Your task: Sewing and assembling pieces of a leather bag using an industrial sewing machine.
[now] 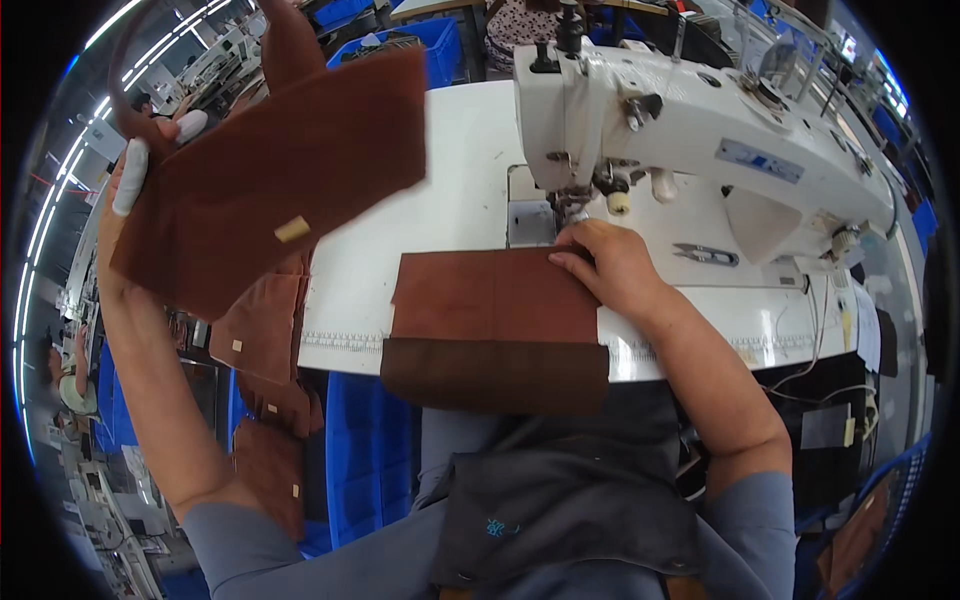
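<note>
My left hand (pixel 150 150), with white covers on some fingertips, holds up a brown fabric piece (pixel 275 170) with a strap and a small tan tab. My right hand (pixel 602 255) pinches the top edge of a folded brown panel (pixel 470 295), whose darker lower band (pixel 495 370) reaches over the table's front edge. That hand is just below the needle and presser foot of a white sewing machine (pixel 650 95). Silver thread snips (pixel 705 254) lie on the machine bed to its right.
The white table (pixel 450 150) has a ruler strip along its front. More brown pieces (pixel 255 335) hang at its left over blue bins (pixel 365 440). Another blue bin (pixel 440 45) stands behind. Other people (pixel 75 380) and machines appear around the edges. Cables hang at the right.
</note>
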Demonstrator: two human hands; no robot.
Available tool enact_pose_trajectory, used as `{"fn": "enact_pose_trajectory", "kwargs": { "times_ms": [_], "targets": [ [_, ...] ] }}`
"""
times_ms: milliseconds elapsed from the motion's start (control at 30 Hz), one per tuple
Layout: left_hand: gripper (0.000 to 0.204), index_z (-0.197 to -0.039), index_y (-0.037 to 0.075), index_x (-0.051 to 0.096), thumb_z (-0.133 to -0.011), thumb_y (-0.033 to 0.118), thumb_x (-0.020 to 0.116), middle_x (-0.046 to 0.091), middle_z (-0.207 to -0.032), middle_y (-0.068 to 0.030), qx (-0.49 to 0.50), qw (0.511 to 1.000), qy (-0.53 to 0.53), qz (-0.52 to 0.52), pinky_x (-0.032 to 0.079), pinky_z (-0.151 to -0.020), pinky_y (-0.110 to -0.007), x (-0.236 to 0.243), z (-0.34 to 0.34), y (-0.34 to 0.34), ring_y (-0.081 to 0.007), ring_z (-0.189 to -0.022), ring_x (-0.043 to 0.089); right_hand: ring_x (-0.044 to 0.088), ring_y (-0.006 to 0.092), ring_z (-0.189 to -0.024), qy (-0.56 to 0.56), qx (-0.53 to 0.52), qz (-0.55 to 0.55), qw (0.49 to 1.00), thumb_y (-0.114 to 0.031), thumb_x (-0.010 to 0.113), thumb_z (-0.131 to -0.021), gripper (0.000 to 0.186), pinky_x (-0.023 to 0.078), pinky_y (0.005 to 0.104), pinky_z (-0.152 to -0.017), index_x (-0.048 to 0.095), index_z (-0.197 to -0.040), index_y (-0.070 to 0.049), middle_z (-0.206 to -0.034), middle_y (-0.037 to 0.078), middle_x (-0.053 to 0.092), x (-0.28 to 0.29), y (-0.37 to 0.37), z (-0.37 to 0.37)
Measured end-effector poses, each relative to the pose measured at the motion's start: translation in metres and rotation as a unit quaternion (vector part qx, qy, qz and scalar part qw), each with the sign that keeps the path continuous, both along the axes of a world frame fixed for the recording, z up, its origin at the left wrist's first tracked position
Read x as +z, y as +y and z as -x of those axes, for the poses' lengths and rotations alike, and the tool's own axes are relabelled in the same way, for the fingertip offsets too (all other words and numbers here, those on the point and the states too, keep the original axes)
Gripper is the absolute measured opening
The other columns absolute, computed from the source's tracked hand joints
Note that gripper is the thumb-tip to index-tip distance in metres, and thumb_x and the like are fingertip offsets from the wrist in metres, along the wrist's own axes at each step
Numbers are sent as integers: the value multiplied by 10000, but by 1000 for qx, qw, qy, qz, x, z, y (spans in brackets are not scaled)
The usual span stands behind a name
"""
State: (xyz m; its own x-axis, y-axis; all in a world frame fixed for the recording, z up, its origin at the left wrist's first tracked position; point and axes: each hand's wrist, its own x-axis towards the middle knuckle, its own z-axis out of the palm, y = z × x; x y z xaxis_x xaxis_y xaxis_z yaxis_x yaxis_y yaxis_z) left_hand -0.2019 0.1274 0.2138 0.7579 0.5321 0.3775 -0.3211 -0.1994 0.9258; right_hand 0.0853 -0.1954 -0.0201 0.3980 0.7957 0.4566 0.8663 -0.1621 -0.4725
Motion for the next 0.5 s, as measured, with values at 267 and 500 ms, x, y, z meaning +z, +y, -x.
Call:
{"fn": "enact_pose_trajectory", "kwargs": {
  "times_ms": [267, 500],
  "targets": [
    [345, -1068, 37, 673, -962, 365, 678, 713, -1103, -164, -170, 955, 200, 138, 547, -914, -369, -106, -59, -94, -231, -986, 687, 659, 162, -703, 298, 36, -35, 953, -201, 724, -931, 190, 515, 308, -662, 672, -961, -21, -810, 94, 714, -2, -8, 9],
    [358, -1093, 35, 669, -960, 366, 694, 717, -1077, -151, -206, 921, 229, 237, 590, -891, -373, -188, -97, -93, -232, -971, 710, 594, 52, -721, 417, 86, -17, 905, -163, 692, -966, 161, 488, 244, -655, 666, -974, -4, -785, 15, 684, -4, -12, 1]
  ]
}}
